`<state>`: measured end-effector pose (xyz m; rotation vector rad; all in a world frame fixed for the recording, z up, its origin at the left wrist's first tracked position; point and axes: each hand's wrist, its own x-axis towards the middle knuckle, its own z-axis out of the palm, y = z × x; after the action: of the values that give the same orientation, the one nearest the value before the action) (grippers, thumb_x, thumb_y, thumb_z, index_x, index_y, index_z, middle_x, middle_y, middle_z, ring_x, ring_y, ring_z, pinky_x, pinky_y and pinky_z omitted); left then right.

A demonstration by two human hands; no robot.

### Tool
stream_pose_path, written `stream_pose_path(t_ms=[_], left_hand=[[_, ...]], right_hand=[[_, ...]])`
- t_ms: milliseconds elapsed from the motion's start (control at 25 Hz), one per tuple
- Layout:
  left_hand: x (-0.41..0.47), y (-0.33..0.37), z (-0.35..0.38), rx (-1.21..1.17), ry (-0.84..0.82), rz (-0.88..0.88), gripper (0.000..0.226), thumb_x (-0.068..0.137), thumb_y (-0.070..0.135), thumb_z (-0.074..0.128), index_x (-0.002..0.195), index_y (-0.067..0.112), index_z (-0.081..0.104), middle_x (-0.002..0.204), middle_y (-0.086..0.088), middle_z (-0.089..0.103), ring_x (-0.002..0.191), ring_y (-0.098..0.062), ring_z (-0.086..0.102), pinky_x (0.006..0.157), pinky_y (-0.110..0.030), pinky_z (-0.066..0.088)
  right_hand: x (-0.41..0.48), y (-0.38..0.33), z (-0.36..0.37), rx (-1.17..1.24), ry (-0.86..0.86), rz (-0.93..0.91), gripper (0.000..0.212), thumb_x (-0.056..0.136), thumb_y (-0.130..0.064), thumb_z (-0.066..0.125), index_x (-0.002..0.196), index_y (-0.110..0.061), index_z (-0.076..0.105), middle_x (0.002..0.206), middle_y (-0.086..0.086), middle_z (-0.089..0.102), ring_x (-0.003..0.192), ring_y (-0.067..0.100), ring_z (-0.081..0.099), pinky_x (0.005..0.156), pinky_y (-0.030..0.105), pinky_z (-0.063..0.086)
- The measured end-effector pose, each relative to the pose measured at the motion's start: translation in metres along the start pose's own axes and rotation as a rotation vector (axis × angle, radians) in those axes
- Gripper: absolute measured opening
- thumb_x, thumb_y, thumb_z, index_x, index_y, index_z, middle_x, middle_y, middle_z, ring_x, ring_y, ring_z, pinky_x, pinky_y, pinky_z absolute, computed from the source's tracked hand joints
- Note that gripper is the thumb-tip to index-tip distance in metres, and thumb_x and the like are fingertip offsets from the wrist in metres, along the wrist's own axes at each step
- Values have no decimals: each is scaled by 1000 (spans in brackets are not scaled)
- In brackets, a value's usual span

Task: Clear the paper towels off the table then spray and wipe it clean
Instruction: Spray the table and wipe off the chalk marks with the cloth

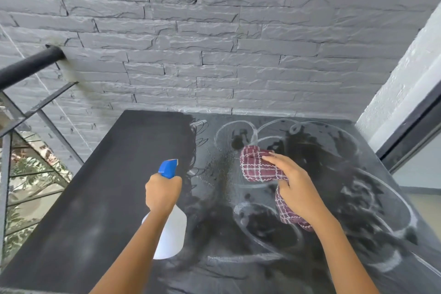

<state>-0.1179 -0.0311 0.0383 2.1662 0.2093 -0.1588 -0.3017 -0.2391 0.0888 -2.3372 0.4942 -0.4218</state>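
A black table [100, 198] fills the lower half of the view, its left part dry and matt, its right part wet with pale swirling streaks. My left hand [163, 192] grips the neck of a white spray bottle [170, 234] with a blue trigger head, held above the table's middle with the nozzle pointing away from me. My right hand [296, 186] holds a bunched dark red checked cloth [256, 167] down on the wet right half. No paper towels are in view.
A grey stone-clad wall [214, 43] stands directly behind the table. A black metal railing [28, 67] with greenery beyond it borders the left side. A white wall and a dark window frame [410, 117] rise at the right.
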Motion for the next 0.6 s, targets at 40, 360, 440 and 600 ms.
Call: stream_pose_path(t_ms=[40, 360, 440, 600], left_hand=[[13, 9, 4, -15, -14, 8, 13, 66, 2, 50, 62, 10, 40, 56, -2, 41, 45, -19, 35, 48, -21, 29], [97, 57, 34, 66, -74, 51, 8, 67, 6, 51, 74, 4, 48, 60, -4, 46, 48, -20, 42, 48, -22, 32], [119, 54, 39, 62, -87, 41, 7, 66, 5, 50, 73, 3, 48, 59, -5, 46, 46, -20, 40, 47, -21, 31], [163, 48, 46, -30, -108, 18, 11, 71, 6, 51, 64, 7, 43, 57, -5, 42, 45, -21, 35, 50, -23, 32]], right_hand=[[9, -1, 2, 3, 10, 7, 68, 83, 19, 43, 132, -29, 50, 131, -20, 39, 118, -4, 36, 100, 13, 35], [67, -1, 26, -50, -9, 67, 68, 83, 18, 42, 132, -29, 50, 131, -21, 38, 123, -2, 35, 108, 20, 33], [86, 1, 42, -75, -18, 88, 68, 83, 18, 42, 133, -26, 49, 134, -17, 38, 124, -4, 32, 108, 10, 25], [131, 8, 94, -162, -26, 134, 65, 86, 15, 42, 140, -20, 42, 148, -4, 34, 136, 9, 28, 111, 14, 12]])
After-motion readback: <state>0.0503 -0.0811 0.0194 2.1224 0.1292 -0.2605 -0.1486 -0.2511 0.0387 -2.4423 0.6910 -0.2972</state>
